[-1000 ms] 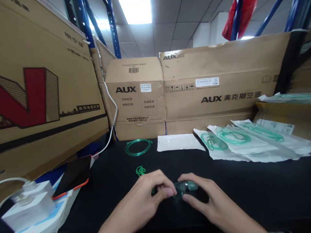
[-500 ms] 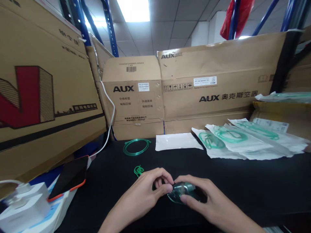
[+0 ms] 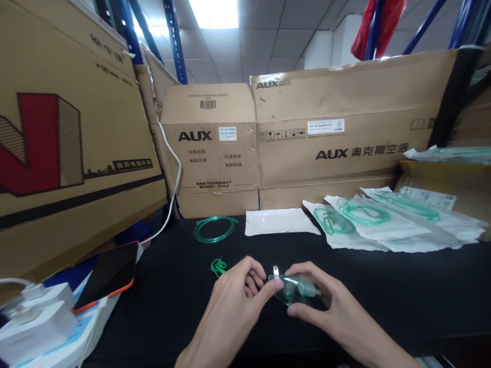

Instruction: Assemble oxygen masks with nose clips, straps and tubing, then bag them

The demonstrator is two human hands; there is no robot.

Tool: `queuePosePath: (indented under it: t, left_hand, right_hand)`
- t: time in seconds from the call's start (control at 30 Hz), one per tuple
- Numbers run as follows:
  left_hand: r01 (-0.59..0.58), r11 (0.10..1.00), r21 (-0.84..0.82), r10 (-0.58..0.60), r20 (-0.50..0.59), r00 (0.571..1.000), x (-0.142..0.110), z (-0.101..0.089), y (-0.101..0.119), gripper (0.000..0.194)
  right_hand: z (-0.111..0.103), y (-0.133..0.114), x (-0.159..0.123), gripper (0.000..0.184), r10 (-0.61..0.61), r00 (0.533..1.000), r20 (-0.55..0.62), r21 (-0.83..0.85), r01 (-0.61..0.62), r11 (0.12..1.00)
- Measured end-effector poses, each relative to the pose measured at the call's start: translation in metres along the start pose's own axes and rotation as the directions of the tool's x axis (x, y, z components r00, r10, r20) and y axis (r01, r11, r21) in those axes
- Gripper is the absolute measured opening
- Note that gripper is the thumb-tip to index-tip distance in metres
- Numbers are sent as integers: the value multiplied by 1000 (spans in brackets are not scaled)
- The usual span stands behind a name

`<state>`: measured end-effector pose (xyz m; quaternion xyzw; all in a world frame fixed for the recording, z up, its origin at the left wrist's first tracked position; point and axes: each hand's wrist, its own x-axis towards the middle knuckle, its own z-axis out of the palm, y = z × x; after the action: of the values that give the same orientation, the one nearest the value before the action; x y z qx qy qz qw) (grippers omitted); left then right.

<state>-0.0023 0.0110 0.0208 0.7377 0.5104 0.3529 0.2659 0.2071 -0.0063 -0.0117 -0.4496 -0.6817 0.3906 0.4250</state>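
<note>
A clear green oxygen mask (image 3: 293, 290) is held low over the black table, its pale connector pointing right. My right hand (image 3: 326, 296) is closed around its right side, thumb at the lower edge and fingers over the top. At the mask's left edge, the thumb of my left hand (image 3: 245, 294) presses beside a small metal nose strip (image 3: 275, 272), which stands up from the rim. The other left fingers are curled, partly hidden behind the hand. Just beyond my left hand lies a bundled green elastic cord (image 3: 218, 266).
A coiled green tube (image 3: 215, 229) and a white pouch (image 3: 282, 223) lie at the back. Several packed mask sets (image 3: 364, 217) are piled at right. A phone (image 3: 109, 276) and white chargers (image 3: 36, 319) sit at left. Cardboard boxes (image 3: 215, 168) wall the back.
Both hands and the mask have shifted slightly right and up. The metal strip now shows upright at the mask's rim, and my left index finger has drawn back from the thumb.
</note>
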Motion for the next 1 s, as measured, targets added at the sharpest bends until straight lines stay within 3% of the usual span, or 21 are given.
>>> queuePosePath:
  t: [0.13,0.3,0.5,0.73,1.0]
  left_hand:
    - [-51,999,-7,51,14,999,-3,7,4,24]
    - [-121,987,-103,127,62,990,-7,9,8,16]
    - [-130,981,-147,151,145,978,-11,7,11,14]
    - [-135,958,-252,176,145,974,-10,4,10,8]
    - [-107,944,-313,159,147,976,-11,2,10,9]
  right_hand:
    - [2,5,-3,38,-35,999,-2,-15,35,999]
    - [3,-7,-4,29,-9,1000,-19,203,13,979]
    - [3,-16,-3,20,-23,995,-92,340,53,939]
    - [-5,-15,-8,21,93,995,29,568,-93,818]
    - [3,-8,-6,28,106,989,99,696,-145,703]
